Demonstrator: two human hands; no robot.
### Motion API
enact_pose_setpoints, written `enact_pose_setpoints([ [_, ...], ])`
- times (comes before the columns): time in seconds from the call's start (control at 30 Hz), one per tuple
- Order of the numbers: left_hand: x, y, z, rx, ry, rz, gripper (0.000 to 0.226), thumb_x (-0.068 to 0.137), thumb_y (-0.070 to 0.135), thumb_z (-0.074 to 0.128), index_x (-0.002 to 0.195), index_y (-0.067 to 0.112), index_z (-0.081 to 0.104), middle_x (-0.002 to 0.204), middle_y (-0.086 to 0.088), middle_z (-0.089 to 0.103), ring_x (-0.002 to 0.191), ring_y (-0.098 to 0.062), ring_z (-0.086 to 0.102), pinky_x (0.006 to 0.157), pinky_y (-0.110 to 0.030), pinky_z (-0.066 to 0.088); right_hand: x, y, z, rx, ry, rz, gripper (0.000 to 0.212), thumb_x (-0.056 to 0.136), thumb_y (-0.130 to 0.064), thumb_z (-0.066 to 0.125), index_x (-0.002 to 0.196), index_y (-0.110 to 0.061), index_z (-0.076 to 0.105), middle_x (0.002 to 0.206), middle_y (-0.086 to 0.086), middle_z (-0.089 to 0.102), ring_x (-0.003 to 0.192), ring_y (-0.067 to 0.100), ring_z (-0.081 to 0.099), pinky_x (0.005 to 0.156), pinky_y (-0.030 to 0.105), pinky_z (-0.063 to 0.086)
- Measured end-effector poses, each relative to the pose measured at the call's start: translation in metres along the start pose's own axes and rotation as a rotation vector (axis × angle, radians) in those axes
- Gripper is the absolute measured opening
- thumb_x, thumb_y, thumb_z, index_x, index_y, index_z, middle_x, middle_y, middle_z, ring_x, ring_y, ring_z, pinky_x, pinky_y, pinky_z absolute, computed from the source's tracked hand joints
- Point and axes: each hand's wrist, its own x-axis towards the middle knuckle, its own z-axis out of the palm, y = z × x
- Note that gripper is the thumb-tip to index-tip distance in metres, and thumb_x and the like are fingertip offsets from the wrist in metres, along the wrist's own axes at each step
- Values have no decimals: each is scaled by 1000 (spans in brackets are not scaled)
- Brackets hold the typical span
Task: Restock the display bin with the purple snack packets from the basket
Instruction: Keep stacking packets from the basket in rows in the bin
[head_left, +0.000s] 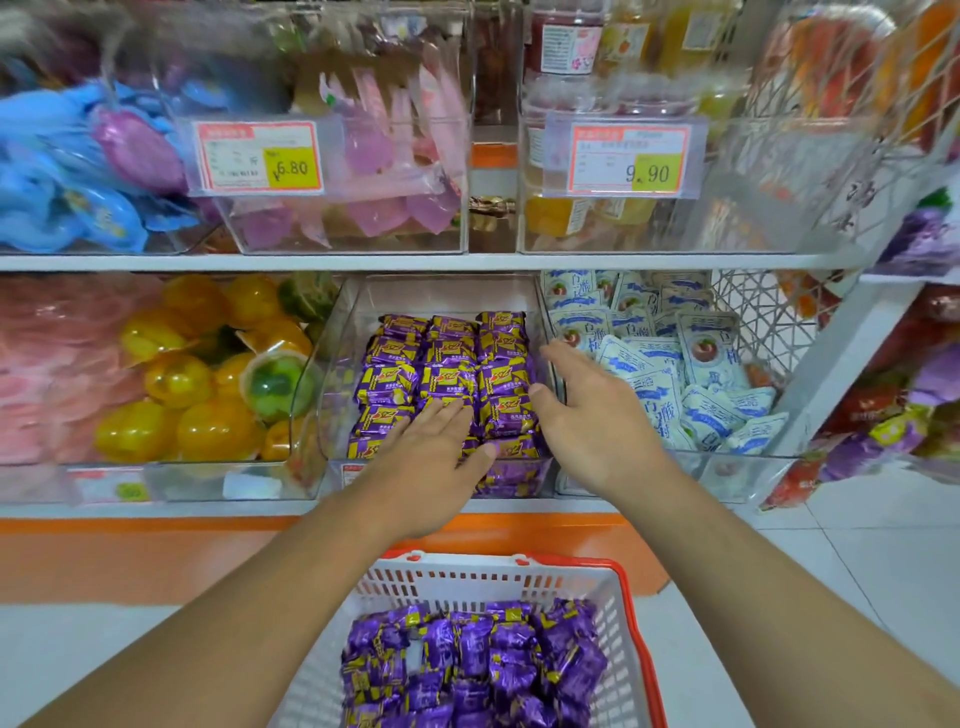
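Your left hand (434, 457) lies flat, fingers straight, on the purple snack packets (447, 369) stacked in rows in the clear display bin (337, 343). Your right hand (592, 415) hovers at the bin's 3 o'clock edge — fingers spread wide, holding nothing. At 6 o'clock, below both forearms, the white basket (618, 618) with its red rim holds a loose heap of more purple packets (467, 660) — well apart from the bin.

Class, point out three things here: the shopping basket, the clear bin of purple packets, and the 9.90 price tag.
shopping basket (626, 603): head view, right red rim.
clear bin (441, 293): head view, bare back wall.
9.90 price tag (657, 171): head view, yellow patch.
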Motion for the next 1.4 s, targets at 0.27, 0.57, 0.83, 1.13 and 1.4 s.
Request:
enact_pose_setpoints([
  [0.27,-74,-8,-12,-242,408,147,40,106,38,48,142,23,57,142,11,55,132,-6,46,108,-13,27,-33,-12,5,13,141,-197,39,93,-34,54,122,-12,68,124,3,66,119,20,57,106,28,38],
  [0.57,-141,-95,88,-285,312,-310,49,89,42,46,124,13,65,122,-9,62,116,-31,57,103,-40,43,-99,-2,108,-54,-453,-141,24,96,-27,59,114,-13,65,113,8,66,107,27,61,97,39,47],
  [0.83,-147,-143,180,-397,-82,-710,87,100,56,47,163,23,-4,171,-6,3,154,-34,13,123,-53,22,-113,65,187,-231,-818,75,34,103,-32,52,130,-13,60,132,10,63,120,29,59,94,30,45],
  [1.13,-136,-141,189,-276,-245,-785,111,87,86,31,155,24,-30,166,-1,-10,153,-33,4,119,-58,23,-153,143,255,-438,-864,155,58,87,-53,61,140,-32,54,143,2,54,132,29,55,103,44,52],
  [1.4,-137,-135,178,-291,-266,-785,111,87,86,34,155,26,-30,165,-1,-7,153,-33,6,118,-59,24,-154,143,259,-410,-675,157,12,94,-31,72,85,-30,64,106,-4,57,81,20,62,71,42,58],
])
